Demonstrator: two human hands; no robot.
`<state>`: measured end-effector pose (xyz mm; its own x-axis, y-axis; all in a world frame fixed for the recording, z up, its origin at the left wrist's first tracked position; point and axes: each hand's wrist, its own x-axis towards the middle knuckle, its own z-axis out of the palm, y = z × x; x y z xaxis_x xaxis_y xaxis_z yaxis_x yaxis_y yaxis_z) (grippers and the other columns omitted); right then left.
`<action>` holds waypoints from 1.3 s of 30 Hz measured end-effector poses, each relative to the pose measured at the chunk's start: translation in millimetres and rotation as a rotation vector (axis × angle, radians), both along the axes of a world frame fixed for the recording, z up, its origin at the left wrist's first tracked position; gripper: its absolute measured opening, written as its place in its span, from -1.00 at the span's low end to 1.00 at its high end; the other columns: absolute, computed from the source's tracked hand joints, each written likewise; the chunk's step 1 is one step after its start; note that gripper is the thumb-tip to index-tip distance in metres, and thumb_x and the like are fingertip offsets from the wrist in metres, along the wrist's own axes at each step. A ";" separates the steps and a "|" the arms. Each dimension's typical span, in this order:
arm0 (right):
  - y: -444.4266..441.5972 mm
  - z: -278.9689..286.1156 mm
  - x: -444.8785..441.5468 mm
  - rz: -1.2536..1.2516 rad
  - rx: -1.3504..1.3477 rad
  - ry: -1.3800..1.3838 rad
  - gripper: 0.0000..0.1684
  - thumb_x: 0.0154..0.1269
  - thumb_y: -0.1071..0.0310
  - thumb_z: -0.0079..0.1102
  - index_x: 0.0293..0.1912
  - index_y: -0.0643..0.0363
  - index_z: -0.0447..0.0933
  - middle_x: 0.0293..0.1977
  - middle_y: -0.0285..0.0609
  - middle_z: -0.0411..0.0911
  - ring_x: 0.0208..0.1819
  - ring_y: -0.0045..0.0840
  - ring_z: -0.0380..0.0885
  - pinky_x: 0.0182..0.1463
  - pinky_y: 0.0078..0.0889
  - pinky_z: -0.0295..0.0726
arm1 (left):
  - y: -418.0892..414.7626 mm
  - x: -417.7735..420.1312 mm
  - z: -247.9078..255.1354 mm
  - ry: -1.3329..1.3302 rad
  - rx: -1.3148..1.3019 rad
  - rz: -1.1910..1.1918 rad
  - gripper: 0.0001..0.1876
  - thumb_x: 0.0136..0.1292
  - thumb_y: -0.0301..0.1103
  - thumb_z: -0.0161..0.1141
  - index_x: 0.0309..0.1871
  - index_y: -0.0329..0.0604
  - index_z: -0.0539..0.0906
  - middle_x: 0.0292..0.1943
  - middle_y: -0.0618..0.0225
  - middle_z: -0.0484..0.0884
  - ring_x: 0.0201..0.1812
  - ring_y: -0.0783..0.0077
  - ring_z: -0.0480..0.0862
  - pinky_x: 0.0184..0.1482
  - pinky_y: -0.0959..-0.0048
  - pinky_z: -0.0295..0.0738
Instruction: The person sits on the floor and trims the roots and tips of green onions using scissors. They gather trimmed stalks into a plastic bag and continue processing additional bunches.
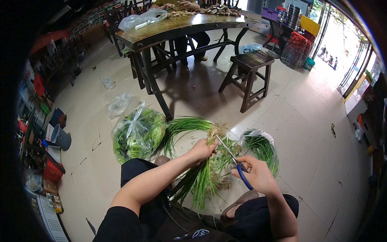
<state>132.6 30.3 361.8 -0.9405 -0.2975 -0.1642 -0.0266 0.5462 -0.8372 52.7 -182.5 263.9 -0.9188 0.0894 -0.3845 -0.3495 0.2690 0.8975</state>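
Note:
My left hand grips a bunch of chives or thin spring onions, root end up, green leaves hanging toward my lap. In my right hand are scissors with blue handles. Their blade reaches the pale root end of the bunch; how wide the blades stand apart is unclear. Beyond my left hand, more long greens lie on the floor. Loose roots and leaf scraps are scattered below the scissors. A clear bag of greens stands right of my right hand.
A tied plastic bag of leafy lettuce sits at left. Ahead stand a wooden table and a stool. Someone's hands work at the table's far side. Crumpled plastic bags lie on the floor; a grey bucket is far left.

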 end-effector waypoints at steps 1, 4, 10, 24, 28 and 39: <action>-1.3 1.1 0.0 0.000 0.007 -0.008 -0.50 0.16 0.19 0.42 -0.04 0.34 0.52 -0.58 -0.26 0.50 -0.55 -0.74 0.44 -0.50 -0.60 0.36 | -0.9 -0.5 -1.6 0.002 -0.014 0.014 -0.61 0.36 -0.09 0.15 -0.18 -0.34 0.63 -0.42 0.25 0.63 -0.41 0.40 0.55 -0.30 0.36 0.46; -0.9 -3.3 -1.8 0.006 0.032 -0.024 -0.52 0.18 0.19 0.42 -0.06 0.34 0.52 -0.62 -0.33 0.45 -0.58 -0.77 0.36 -0.53 -0.61 0.29 | -5.2 -3.9 -8.2 0.143 -0.126 0.065 -0.63 0.34 -0.12 0.18 -0.10 -0.32 0.61 -0.38 0.16 0.66 -0.37 0.28 0.61 -0.26 0.31 0.48; 0.7 -18.1 -1.3 -0.001 -0.191 -0.080 -0.50 0.21 0.18 0.39 -0.03 0.34 0.46 -0.64 -0.42 0.36 -0.60 -0.78 0.24 -0.53 -0.61 0.25 | -19.3 -8.8 -11.8 0.599 -0.461 0.103 -0.57 0.18 -0.37 0.20 0.12 -0.28 0.48 -0.15 -0.06 0.62 -0.11 -0.10 0.60 -0.05 0.10 0.49; -19.9 -37.1 -0.8 -0.068 -0.077 0.013 -0.48 0.20 0.10 0.39 -0.05 0.31 0.48 -0.63 -0.30 0.48 -0.60 -0.74 0.40 -0.52 -0.59 0.34 | -8.1 3.6 20.4 1.025 -1.177 0.140 -0.29 0.05 -0.53 0.12 0.35 -0.48 0.25 -0.29 0.26 0.44 -0.31 0.33 0.54 -0.31 0.35 0.40; -25.4 -36.8 2.3 -0.095 -0.053 0.047 -0.47 0.18 0.10 0.40 -0.04 0.32 0.48 -0.62 -0.31 0.47 -0.58 -0.73 0.38 -0.52 -0.57 0.35 | -9.0 6.1 25.8 1.138 -1.254 0.131 -0.27 0.06 -0.51 0.11 0.37 -0.52 0.22 -0.30 0.30 0.41 -0.34 0.39 0.48 -0.31 0.42 0.30; -39.4 -44.0 9.5 -0.157 -0.233 -0.016 -0.58 0.25 0.33 0.35 0.00 0.33 0.43 -0.56 -0.46 0.37 -0.54 -0.87 0.24 -0.51 -0.73 0.20 | -10.0 7.9 31.6 1.100 -1.244 0.127 -0.21 0.02 -0.50 0.13 0.38 -0.58 0.15 -0.28 0.26 0.42 -0.30 0.37 0.49 -0.31 0.39 0.31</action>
<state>142.1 -9.1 317.8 -0.9760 -0.1795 -0.1234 0.0573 0.3350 -0.9405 60.6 -192.5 295.6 -0.7582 0.1535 0.6337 0.1882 0.9820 -0.0127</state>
